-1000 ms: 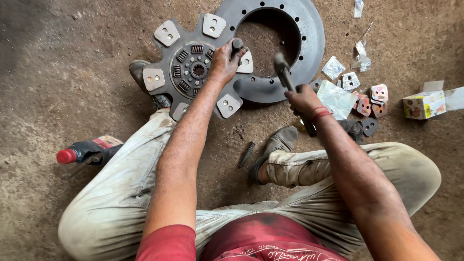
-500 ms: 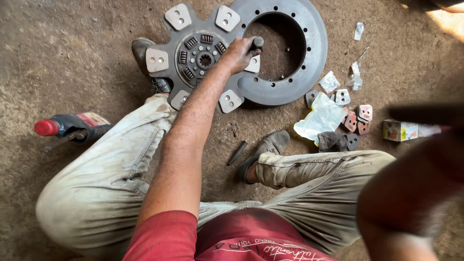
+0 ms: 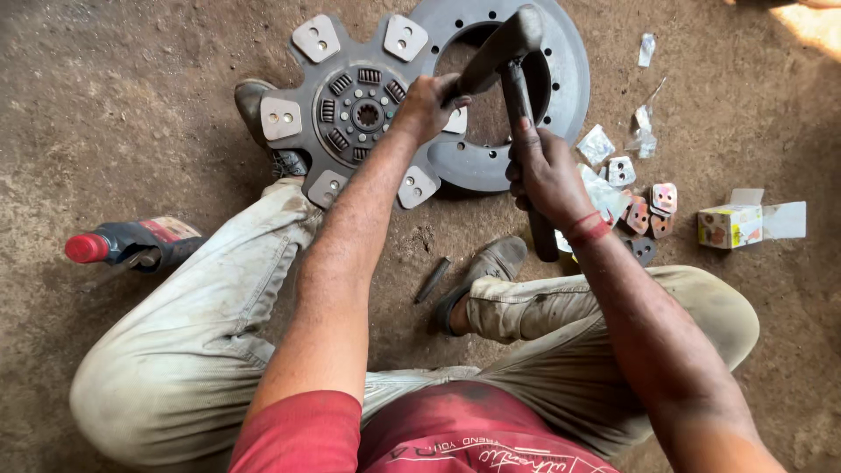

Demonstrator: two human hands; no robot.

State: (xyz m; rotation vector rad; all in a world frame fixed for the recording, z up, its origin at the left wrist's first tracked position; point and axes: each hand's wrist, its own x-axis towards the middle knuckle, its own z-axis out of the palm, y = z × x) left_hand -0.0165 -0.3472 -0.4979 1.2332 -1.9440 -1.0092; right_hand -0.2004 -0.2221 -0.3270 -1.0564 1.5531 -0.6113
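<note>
Dirt floor (image 3: 131, 105), with ring (image 3: 561, 79) beyond knees. Clutch disc (image 3: 350, 114) overlapping it, pinned by foot for steadiness. Hammer (image 3: 517, 105) raised above. Right hand (image 3: 547, 175) wrapped on handle; left hand (image 3: 425, 105) pinching something small upright.

The floor (image 3: 131, 114) is bare, packed earth or rough concrete, brown-grey, gritty and stained with darker patches. A bright patch of sunlight (image 3: 810, 22) falls on it at the upper right corner, while the rest lies in even, soft shade. No wall, window or furniture comes into view.
</note>
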